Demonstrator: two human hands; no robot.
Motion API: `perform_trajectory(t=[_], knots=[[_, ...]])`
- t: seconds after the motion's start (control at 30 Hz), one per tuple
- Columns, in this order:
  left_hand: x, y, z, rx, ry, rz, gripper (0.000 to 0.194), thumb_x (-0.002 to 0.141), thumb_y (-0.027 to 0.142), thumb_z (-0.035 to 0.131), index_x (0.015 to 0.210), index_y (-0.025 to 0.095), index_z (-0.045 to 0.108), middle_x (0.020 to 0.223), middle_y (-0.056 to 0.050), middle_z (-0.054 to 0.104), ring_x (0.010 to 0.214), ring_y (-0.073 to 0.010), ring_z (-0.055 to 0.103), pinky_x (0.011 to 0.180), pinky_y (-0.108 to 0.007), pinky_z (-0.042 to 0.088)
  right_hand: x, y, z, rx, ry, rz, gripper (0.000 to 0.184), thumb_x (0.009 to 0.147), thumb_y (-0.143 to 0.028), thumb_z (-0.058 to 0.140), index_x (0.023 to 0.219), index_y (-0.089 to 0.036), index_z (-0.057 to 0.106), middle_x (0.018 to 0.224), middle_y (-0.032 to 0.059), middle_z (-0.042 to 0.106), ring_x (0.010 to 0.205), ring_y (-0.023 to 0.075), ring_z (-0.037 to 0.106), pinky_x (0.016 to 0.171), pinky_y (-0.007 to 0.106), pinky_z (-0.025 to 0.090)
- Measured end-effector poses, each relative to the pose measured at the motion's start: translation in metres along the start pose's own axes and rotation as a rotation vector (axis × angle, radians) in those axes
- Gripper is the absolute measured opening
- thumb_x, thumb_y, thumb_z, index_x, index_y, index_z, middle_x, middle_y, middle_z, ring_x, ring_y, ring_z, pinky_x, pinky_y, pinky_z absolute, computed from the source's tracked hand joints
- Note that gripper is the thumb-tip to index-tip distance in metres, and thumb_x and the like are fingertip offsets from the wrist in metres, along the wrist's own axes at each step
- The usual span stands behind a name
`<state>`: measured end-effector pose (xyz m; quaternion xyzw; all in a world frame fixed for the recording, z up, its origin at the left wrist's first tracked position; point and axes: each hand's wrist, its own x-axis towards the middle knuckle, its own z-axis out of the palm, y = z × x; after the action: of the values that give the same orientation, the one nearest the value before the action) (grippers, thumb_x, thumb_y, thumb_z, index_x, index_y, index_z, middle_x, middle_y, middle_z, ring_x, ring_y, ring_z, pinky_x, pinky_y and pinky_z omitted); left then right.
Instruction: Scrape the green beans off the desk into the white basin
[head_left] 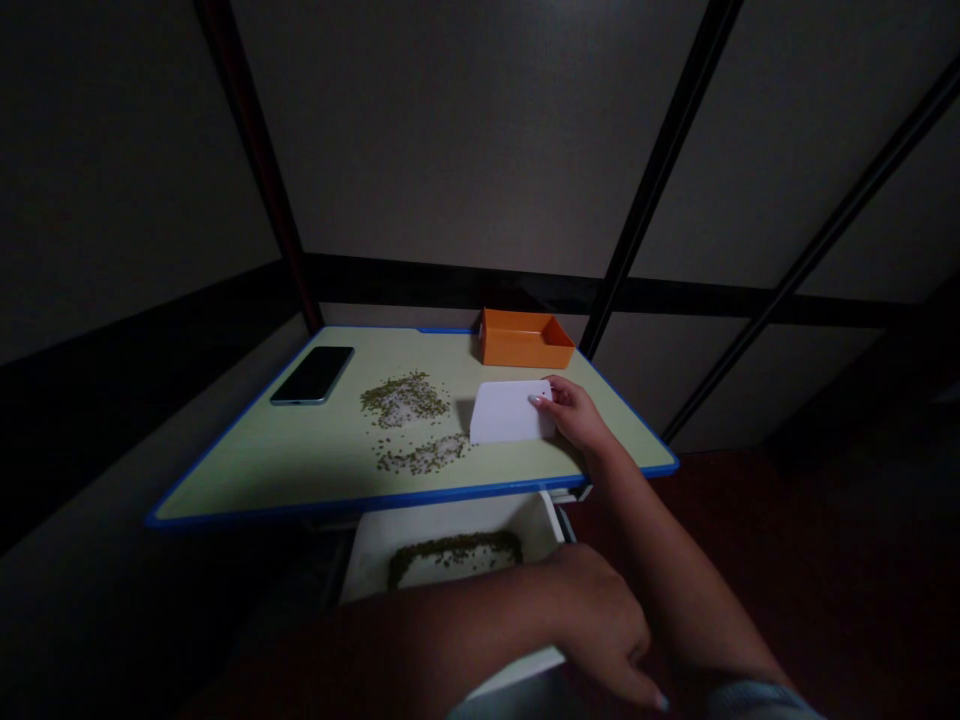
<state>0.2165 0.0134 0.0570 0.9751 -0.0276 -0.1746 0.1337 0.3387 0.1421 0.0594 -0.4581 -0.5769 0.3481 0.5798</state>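
Observation:
My right hand grips a flat white scraper by its right end, thumb on top. The scraper's left edge is beside small green beans mixed with white grains. One pile lies farther back, and a thinner strip lies nearer me, close to the scraper's lower left corner. My left hand is low in front, with its forearm crossing over a white open drawer below the tabletop. Its fingers are curled, and the palm is hidden. Green beans line the drawer's bottom.
An orange open box stands at the tabletop's back right. A dark-screened phone lies at the left. The pale tabletop has a blue rim. Behind it rise panelled walls with dark strips.

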Motion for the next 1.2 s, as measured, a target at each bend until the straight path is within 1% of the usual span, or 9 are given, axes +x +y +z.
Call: perform_trajectory(t=[0.3, 0.43, 0.67, 0.87, 1.03, 1.2], knots=[[0.0, -0.002, 0.0, -0.031, 0.012, 0.007, 0.048, 0.081, 0.066, 0.042, 0.075, 0.026, 0.068, 0.073, 0.002, 0.071, 0.067, -0.0175, 0.064, 0.045, -0.029, 0.035, -0.001, -0.002, -0.002, 0.009, 0.032, 0.031, 0.034, 0.06, -0.042, 0.077, 0.075, -0.02, 0.057, 0.065, -0.0019, 0.057, 0.059, 0.0132, 0.05, 0.054, 0.026, 0.037], [0.002, -0.003, 0.002, -0.044, 0.027, 0.012, 0.048, 0.08, 0.066, 0.043, 0.071, 0.025, 0.067, 0.07, 0.001, 0.071, 0.065, -0.0181, 0.063, 0.045, -0.029, 0.035, -0.002, -0.002, -0.002, -0.016, 0.024, 0.027, 0.034, 0.06, -0.044, 0.077, 0.075, -0.021, 0.058, 0.067, -0.0011, 0.058, 0.06, 0.0142, 0.051, 0.055, 0.026, 0.037], [0.001, 0.0, -0.001, -0.041, 0.013, 0.007, 0.048, 0.081, 0.065, 0.044, 0.073, 0.025, 0.068, 0.072, 0.0, 0.072, 0.064, -0.0185, 0.064, 0.045, -0.03, 0.036, -0.004, -0.004, 0.0, -0.021, 0.025, 0.023, 0.037, 0.058, -0.047, 0.078, 0.073, -0.02, 0.057, 0.067, -0.0003, 0.06, 0.061, 0.0144, 0.051, 0.054, 0.025, 0.038], [-0.002, 0.002, -0.008, -0.009, -0.044, 0.01, 0.049, 0.083, 0.064, 0.042, 0.075, 0.024, 0.068, 0.077, -0.001, 0.073, 0.068, -0.0186, 0.066, 0.044, -0.03, 0.034, -0.004, -0.005, 0.001, -0.01, 0.025, 0.025, 0.035, 0.06, -0.046, 0.077, 0.073, -0.02, 0.058, 0.068, 0.0001, 0.06, 0.061, 0.0146, 0.052, 0.054, 0.026, 0.038], [-0.001, 0.003, -0.008, -0.01, -0.043, 0.006, 0.048, 0.083, 0.064, 0.042, 0.08, 0.024, 0.07, 0.077, -0.001, 0.073, 0.069, -0.0191, 0.066, 0.045, -0.03, 0.035, -0.004, -0.004, 0.003, -0.003, 0.011, 0.021, 0.036, 0.06, -0.047, 0.077, 0.074, -0.021, 0.056, 0.067, -0.001, 0.058, 0.06, 0.0138, 0.051, 0.053, 0.025, 0.037], [0.001, 0.001, -0.005, -0.023, -0.009, 0.008, 0.049, 0.081, 0.066, 0.044, 0.075, 0.024, 0.07, 0.073, 0.0, 0.071, 0.065, -0.0184, 0.064, 0.044, -0.029, 0.034, -0.005, -0.004, 0.003, -0.019, -0.011, 0.043, 0.037, 0.06, -0.048, 0.077, 0.073, -0.021, 0.055, 0.065, -0.0013, 0.056, 0.058, 0.0132, 0.048, 0.051, 0.024, 0.034]])
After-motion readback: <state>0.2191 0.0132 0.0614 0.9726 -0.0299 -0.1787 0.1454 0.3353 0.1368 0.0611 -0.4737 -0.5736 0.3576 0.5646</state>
